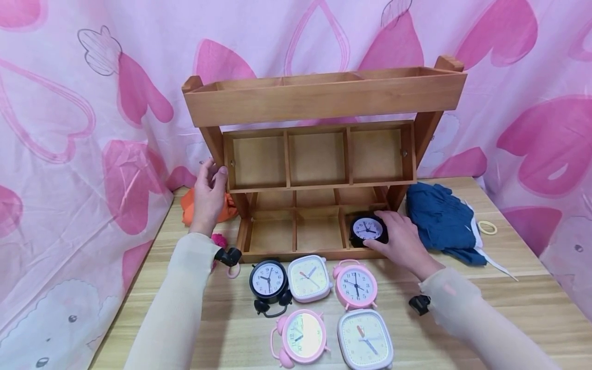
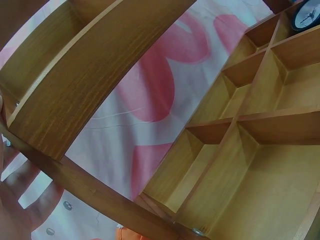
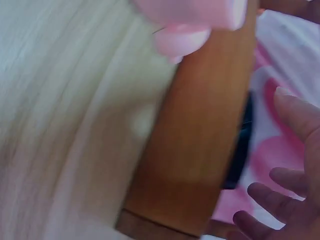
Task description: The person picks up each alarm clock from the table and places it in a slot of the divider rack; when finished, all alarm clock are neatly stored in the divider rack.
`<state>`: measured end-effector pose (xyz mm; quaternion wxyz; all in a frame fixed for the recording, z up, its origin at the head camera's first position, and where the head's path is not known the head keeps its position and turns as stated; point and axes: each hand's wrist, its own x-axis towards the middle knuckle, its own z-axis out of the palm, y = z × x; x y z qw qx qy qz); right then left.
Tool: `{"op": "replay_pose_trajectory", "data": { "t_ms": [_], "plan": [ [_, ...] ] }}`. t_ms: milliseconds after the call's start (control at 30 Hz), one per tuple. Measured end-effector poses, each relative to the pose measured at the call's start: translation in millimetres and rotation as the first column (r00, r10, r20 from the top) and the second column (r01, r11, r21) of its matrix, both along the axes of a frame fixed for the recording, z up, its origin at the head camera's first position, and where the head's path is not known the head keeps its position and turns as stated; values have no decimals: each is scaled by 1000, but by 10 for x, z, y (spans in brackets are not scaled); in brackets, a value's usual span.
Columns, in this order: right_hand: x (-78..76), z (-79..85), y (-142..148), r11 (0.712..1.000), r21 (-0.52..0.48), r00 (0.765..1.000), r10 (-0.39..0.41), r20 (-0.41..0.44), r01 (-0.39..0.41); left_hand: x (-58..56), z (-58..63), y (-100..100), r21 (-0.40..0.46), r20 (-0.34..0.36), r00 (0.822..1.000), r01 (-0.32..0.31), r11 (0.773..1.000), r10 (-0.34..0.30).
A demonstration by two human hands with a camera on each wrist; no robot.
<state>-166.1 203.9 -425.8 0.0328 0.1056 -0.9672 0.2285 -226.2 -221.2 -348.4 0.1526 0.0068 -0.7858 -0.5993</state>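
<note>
A wooden three-tier rack (image 1: pixel 324 100) with divided trays stands on the table. In its bottom right compartment a black alarm clock (image 1: pixel 368 229) leans back, face up. My right hand (image 1: pixel 401 237) is at the clock's right side in the head view. In the right wrist view its fingers (image 3: pixel 272 200) are spread and loosely bent, with a gap to the clock's dark edge (image 3: pixel 243 145). My left hand (image 1: pixel 210 192) rests against the rack's left side post, thumb toward the front. Its fingers (image 2: pixel 45 202) look straight and spread in the left wrist view.
Before the rack lie a black twin-bell clock (image 1: pixel 268 281), two white square clocks (image 1: pixel 309 278) and two pink clocks (image 1: pixel 356 285). Blue cloth (image 1: pixel 437 218) lies right of the rack, near a yellow ring (image 1: pixel 487 227). Orange cloth (image 1: pixel 187 206) sits left. A pink-patterned curtain (image 1: pixel 152 77) hangs behind.
</note>
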Motion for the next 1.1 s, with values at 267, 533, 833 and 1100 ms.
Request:
{"op": "replay_pose_trajectory", "data": {
  "t_ms": [267, 533, 833, 1100],
  "plan": [
    [495, 256, -90, 979, -72, 980, 189, -57, -193, 3, -4, -4, -14, 31, 999, -7, 1000, 8],
    [1158, 232, -100, 940, -2, 939, 342, 48, -342, 40, 85, 32, 16, 57, 998, -7, 1000, 6],
    [1473, 69, -109, 944, -72, 834, 319, 450, -322, 35, 58, 4, -5, 76, 997, -22, 1000, 22],
    [1519, -61, -146, 951, -61, 829, 294, 476, -302, 163, 220, 100, 1, 98, 995, -10, 1000, 10]
  ]
}}
